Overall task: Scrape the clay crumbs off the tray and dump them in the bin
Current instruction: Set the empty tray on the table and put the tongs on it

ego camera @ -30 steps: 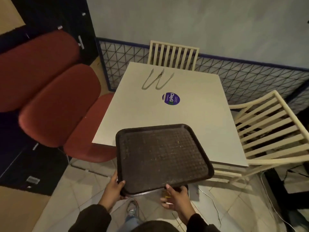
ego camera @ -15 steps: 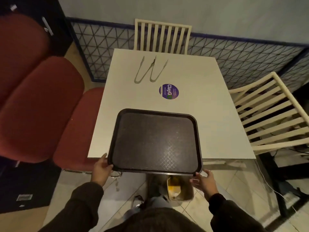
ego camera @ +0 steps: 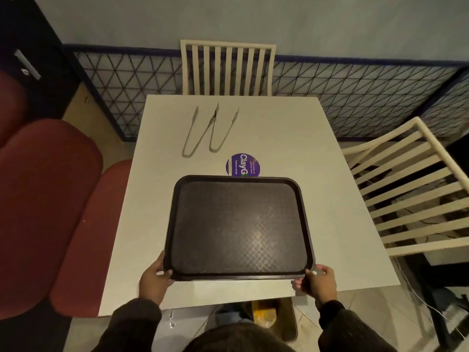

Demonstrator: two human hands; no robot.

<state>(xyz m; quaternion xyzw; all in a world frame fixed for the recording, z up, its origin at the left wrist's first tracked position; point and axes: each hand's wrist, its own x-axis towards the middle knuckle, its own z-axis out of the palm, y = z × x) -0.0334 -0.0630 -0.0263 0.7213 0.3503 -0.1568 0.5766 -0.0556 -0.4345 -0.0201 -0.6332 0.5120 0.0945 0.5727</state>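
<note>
A dark brown textured tray [ego camera: 238,224] lies flat over the near half of the white table [ego camera: 330,161]; only a few faint specks show on its surface. My left hand [ego camera: 153,280] grips the tray's near left corner. My right hand [ego camera: 316,282] grips the near right corner. Below the table's front edge, on the floor, part of a bin [ego camera: 275,318] with something yellow inside shows between my arms.
Two metal tongs [ego camera: 210,130] lie at the table's far left. A round purple sticker [ego camera: 243,163] sits just beyond the tray. Cream slatted chairs stand at the far side [ego camera: 228,67] and the right [ego camera: 411,189]; red padded seats [ego camera: 45,194] line the left.
The tray went from tilted, off the table's edge above the floor, forward and level onto the table. My hands shifted to its near corners and my view moved closer.
</note>
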